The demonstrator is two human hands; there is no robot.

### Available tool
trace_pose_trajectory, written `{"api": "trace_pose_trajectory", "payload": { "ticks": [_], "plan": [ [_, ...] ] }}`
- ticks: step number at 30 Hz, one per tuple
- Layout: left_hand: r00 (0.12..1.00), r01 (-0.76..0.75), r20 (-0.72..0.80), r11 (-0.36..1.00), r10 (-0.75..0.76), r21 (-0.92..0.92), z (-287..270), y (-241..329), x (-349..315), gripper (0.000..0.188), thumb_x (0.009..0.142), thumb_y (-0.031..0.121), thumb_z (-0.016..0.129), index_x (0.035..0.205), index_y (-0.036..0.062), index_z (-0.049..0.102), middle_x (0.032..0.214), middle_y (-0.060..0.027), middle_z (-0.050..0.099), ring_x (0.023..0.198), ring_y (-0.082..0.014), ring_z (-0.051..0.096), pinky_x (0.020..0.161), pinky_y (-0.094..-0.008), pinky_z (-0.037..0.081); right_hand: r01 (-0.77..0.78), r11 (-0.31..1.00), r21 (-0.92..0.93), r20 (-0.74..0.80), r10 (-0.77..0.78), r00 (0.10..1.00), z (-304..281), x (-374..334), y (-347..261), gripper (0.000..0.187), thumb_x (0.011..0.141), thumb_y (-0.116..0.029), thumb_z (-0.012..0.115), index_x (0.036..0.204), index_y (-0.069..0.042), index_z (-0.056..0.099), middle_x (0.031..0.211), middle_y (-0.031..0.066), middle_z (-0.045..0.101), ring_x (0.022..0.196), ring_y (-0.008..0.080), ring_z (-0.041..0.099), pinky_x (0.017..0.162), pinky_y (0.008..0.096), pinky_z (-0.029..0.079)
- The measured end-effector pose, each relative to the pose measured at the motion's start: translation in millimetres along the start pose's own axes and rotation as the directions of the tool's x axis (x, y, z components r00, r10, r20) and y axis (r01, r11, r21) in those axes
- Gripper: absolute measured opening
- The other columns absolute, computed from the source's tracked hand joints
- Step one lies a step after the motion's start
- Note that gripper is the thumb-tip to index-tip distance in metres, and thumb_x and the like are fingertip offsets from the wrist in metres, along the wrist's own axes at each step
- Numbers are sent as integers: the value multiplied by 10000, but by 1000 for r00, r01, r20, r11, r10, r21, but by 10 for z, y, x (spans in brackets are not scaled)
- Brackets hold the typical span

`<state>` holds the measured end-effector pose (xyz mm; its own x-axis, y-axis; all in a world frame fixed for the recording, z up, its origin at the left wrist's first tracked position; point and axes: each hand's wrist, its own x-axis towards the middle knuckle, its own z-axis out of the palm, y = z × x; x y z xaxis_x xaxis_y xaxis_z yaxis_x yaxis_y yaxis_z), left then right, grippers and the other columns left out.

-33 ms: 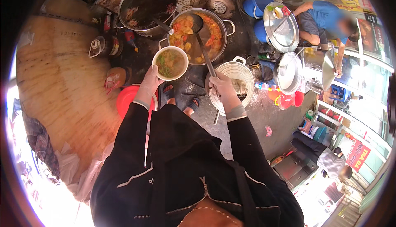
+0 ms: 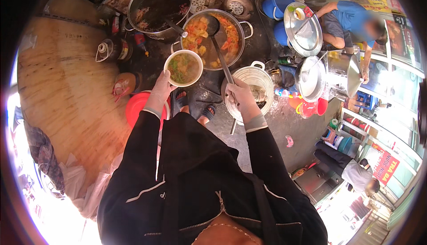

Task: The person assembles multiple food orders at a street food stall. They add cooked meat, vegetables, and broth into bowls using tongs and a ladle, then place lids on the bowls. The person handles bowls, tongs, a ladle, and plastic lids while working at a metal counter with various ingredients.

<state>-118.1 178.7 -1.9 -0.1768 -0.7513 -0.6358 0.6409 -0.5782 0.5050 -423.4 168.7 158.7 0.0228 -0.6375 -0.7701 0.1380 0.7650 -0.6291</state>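
My gloved left hand [image 2: 161, 89] grips the rim of a white bowl [image 2: 197, 76] filled with broth and chopped green herbs. In my gloved right hand [image 2: 243, 96] is the long handle of a ladle [image 2: 221, 56], fingers wrapped round it. The ladle's dark scoop rests in a large pot [image 2: 243, 44] of orange-red soup with yellow and red pieces. The bowl is held just in front of this pot, at its near left edge. Below my right hand is a lidded aluminium pot [image 2: 242, 73], partly hidden by that hand.
A second big pot [image 2: 133, 20] of dark broth stands at the far left. Left lies a wooden board [image 2: 71, 85], with a red basin [image 2: 135, 109] near my left forearm. To the right are round metal trays [image 2: 307, 44], blue buckets [image 2: 275, 4] and a crouching person [image 2: 353, 18].
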Motion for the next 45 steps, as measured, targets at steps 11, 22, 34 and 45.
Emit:
{"api": "trace_pose_trajectory", "payload": {
  "ticks": [11, 22, 34, 45],
  "plan": [
    [1000, -10, 1, 1000, 10, 8, 98, 6, 151, 748, 873, 530, 674, 1466, 196, 366, 1450, -44, 448, 1335, -242, 442, 1092, -525, 347, -103, 994, 21, -4, 103, 995, -338, -659, -73, 387, 901, -75, 541, 1283, -15, 560, 679, 5, 532, 424, 80, 434, 372, 221, 324],
    [1000, -12, -14, 1000, 12, -2, 362, -77, 434, 732, 875, 499, 691, 1466, 210, 370, 1479, -45, 413, 1368, -257, 390, 1119, -554, 281, -139, 989, -53, -56, 136, 989, -559, -1873, -434, 539, 907, -59, 532, 1433, -16, 422, 707, 29, 537, 415, 72, 403, 382, 207, 325],
    [998, -58, 18, 997, 59, -59, 833, -154, 740, 745, 808, 498, 765, 1396, 166, 451, 1426, -29, 476, 1368, -225, 386, 1140, -499, 267, -138, 988, -67, -37, 136, 990, -632, -2337, -384, 612, 877, -20, 558, 1471, -42, 409, 683, 1, 530, 445, 53, 430, 408, 198, 330],
    [999, -31, -27, 999, 30, -27, 948, -186, 721, 793, 785, 523, 769, 1408, 163, 435, 1428, -22, 475, 1368, -227, 393, 1164, -486, 247, 153, 778, -609, -36, -220, 975, -640, -2253, 60, 638, 856, -39, 588, 1459, 13, 388, 1138, 201, 653, 966, 223, 663, 846, 308, 500]
  ]
}}
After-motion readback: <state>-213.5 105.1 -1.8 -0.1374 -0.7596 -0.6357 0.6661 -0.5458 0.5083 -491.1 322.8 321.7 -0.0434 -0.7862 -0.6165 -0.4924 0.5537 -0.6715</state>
